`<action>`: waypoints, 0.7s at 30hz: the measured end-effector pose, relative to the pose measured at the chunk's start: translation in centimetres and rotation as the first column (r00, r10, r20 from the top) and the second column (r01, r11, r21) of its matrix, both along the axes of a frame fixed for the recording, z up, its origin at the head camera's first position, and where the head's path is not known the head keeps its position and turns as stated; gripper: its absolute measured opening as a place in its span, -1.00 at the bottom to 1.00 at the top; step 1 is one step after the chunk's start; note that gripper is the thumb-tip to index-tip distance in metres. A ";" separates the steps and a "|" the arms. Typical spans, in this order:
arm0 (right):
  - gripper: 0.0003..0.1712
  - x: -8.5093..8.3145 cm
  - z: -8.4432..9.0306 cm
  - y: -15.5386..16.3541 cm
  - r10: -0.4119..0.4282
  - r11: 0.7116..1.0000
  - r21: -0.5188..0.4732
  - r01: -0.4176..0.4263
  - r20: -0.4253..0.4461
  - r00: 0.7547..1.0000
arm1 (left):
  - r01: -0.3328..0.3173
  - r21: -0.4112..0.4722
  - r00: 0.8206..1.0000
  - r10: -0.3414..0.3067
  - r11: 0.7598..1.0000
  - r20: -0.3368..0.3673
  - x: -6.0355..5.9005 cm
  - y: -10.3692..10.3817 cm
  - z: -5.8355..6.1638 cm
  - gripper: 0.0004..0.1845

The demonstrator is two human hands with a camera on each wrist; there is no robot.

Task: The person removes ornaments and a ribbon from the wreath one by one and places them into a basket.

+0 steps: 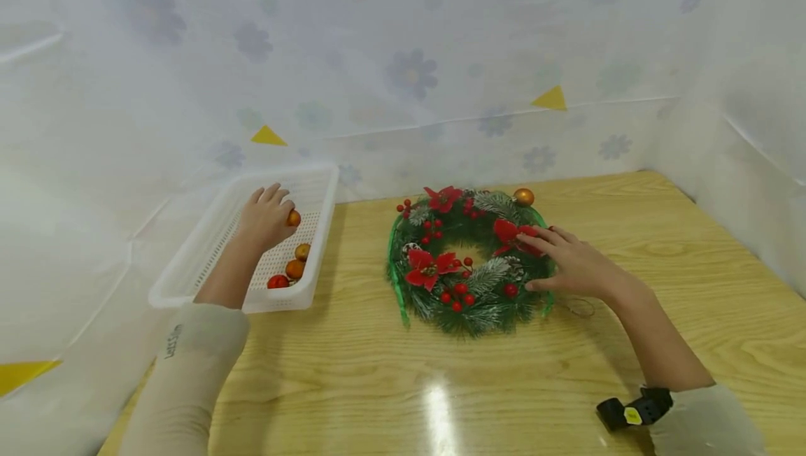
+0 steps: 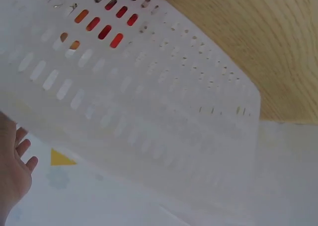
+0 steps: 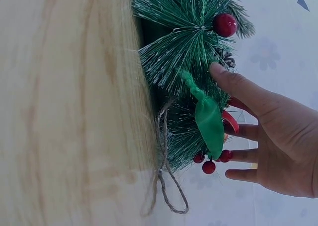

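We are reaching our left hand (image 1: 266, 217) into the white basket (image 1: 189, 271) at the tabletop's (image 1: 390, 372) left edge, its fingers curling around an orange ball (image 1: 293, 218); whether they have hold of it we cannot tell. Our right hand (image 1: 569, 264) is resting flat, fingers straight, on the wreath (image 1: 466, 260) lying mid-tabletop. We judge it best to keep that palm pressing lightly while pinching one ball cleanly, clear of the other balls (image 1: 291, 271).

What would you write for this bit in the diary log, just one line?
left hand: in white basket, fingers on orange ball | right hand: flat on wreath | wreath: lying on wooden table
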State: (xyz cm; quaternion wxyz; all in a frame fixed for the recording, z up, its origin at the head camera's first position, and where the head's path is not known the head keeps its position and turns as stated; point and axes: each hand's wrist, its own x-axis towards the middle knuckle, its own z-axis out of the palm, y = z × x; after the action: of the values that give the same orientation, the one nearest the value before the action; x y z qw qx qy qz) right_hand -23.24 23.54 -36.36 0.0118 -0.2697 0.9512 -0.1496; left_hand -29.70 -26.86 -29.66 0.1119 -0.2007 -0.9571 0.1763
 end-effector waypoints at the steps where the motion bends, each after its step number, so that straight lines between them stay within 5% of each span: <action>1: 0.02 0.0 0.0 0.0 0.001 1.000 0.000 -0.001 -0.001 1.000 | -0.006 -0.001 1.000 0.006 1.000 0.009 0.0 -0.2 -0.3 -0.62; 10: 0.01 -0.1 -0.1 0.1 0.009 1.000 -0.004 -0.009 -0.012 1.000 | -0.056 -0.044 0.993 0.060 0.997 0.099 -0.1 -2.0 -3.1 -0.60; 21: 0.00 0.0 -0.2 0.1 0.014 1.000 -0.004 -0.014 -0.011 1.000 | -0.054 -0.046 0.987 0.060 0.997 0.149 -0.1 -2.5 -5.0 -0.63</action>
State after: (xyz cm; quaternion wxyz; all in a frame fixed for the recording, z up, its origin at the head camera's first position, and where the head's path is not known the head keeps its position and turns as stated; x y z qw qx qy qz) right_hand -23.26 23.67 -36.56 0.0070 -0.2774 0.9490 -0.1497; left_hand -29.77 -29.39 -34.69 0.0300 -0.1882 -0.9643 0.1840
